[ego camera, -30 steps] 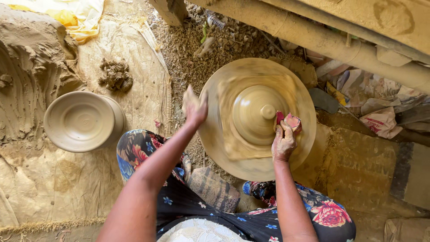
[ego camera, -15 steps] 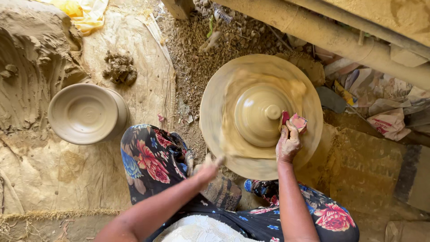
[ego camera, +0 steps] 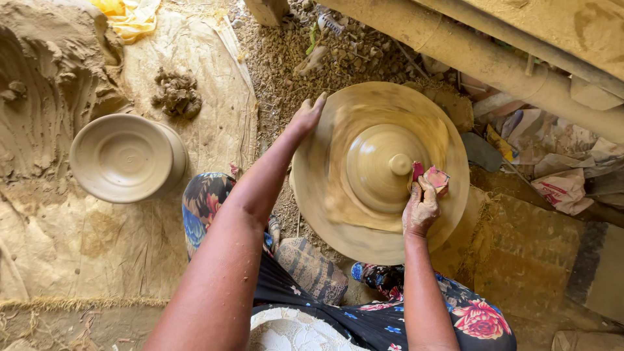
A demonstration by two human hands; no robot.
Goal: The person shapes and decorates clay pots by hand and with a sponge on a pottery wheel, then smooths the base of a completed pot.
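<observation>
A round potter's wheel (ego camera: 338, 214) spins, its surface blurred. On its middle stands a domed clay piece with a small knob (ego camera: 380, 162). My left hand (ego camera: 307, 116) reaches to the wheel's upper left rim, fingers apart, touching the edge. My right hand (ego camera: 421, 207), coated in clay, presses a red scrap of cloth (ego camera: 434, 177) against the right side of the dome. My legs in a flowered garment lie below the wheel.
A finished clay bowl (ego camera: 123, 158) sits on a sack at the left. A heap of wet clay (ego camera: 39, 71) lies at the upper left, a small clay lump (ego camera: 175, 93) beside it. A thick wooden beam (ego camera: 494, 58) runs across the upper right, crumpled cloths under it.
My left hand drew back along the wheel's left rim to my lap, then reached out again to the upper left rim. My right hand stayed on the dome with the cloth.
</observation>
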